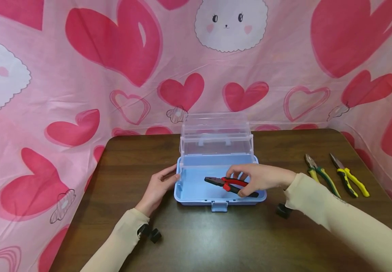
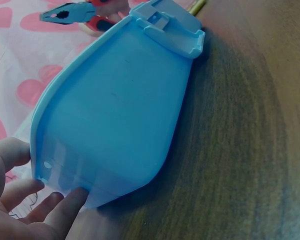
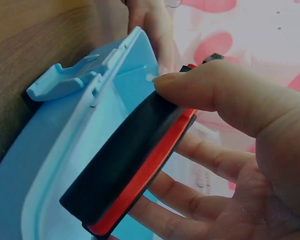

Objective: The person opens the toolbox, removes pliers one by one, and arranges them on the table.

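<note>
A light-blue plastic toolbox (image 1: 196,201) stands open on the table, its clear lid (image 1: 213,126) raised at the back. My left hand (image 1: 156,189) grips its left end, thumb at the rim and fingers against the outer wall in the left wrist view. Above the box's interior, my right hand (image 1: 257,176) holds red-and-black combination pliers (image 1: 218,181) by the handles, their nose pointing left. The right wrist view shows the thumb pressing on one black handle (image 3: 125,150), with the other fingers behind. A latch (image 1: 219,206) hangs at the front.
Two more pliers lie on the table (image 1: 196,241) to the right: a green-and-yellow-handled pair (image 1: 325,177) and a yellow-and-black long-nose pair (image 1: 347,177). Behind the table hangs a pink cloth (image 1: 216,68) with hearts.
</note>
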Demonstrator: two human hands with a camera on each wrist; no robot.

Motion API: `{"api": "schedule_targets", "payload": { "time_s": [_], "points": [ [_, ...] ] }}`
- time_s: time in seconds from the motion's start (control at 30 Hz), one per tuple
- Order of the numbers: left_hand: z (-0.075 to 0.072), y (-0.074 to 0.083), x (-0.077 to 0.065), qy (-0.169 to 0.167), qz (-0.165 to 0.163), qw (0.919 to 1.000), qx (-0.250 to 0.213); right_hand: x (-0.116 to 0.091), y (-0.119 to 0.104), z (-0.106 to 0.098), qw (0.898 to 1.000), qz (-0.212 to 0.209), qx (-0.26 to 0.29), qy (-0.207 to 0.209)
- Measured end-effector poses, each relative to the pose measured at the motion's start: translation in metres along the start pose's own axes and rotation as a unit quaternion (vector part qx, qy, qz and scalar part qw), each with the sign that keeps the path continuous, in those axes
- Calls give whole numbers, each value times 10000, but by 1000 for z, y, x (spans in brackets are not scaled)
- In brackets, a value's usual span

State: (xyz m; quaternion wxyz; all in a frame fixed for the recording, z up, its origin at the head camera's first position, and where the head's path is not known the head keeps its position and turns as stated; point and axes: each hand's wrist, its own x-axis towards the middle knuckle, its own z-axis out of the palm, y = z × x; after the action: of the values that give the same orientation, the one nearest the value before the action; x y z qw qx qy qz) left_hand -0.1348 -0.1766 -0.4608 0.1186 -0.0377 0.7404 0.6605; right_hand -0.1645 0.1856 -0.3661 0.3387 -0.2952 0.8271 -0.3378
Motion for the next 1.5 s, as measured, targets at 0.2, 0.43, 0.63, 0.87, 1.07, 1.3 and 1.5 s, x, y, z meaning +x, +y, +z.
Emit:
{"api": "schedule_targets", "payload": {
  "time_s": [0.2,0.43,0.63,0.87,1.07,1.3,1.5],
  "points": [
    [0,0,-1,-32,20,10000,-34,-22,-1,-12,9987,-83,-374,346],
    [0,0,0,-18,24,10000,-34,-51,12,-22,9963,49,-147,840],
    [-1,0,0,-37,83,9999,-55,-67,28,-22,9892,112,-450,1392],
    [-1,-1,0,-72,104,9999,-51,-86,53,-23,9806,441,-606,1811],
    [-1,0,1,-70,122,9999,-43,-98,78,-18,9743,760,-604,2034],
    [-1,1,1,-40,122,9999,-3,-98,105,-11,9665,1275,-512,2168],
    [-1,0,1,-80,105,9999,-57,-93,122,-5,9561,1726,-859,2208]
  ]
}}
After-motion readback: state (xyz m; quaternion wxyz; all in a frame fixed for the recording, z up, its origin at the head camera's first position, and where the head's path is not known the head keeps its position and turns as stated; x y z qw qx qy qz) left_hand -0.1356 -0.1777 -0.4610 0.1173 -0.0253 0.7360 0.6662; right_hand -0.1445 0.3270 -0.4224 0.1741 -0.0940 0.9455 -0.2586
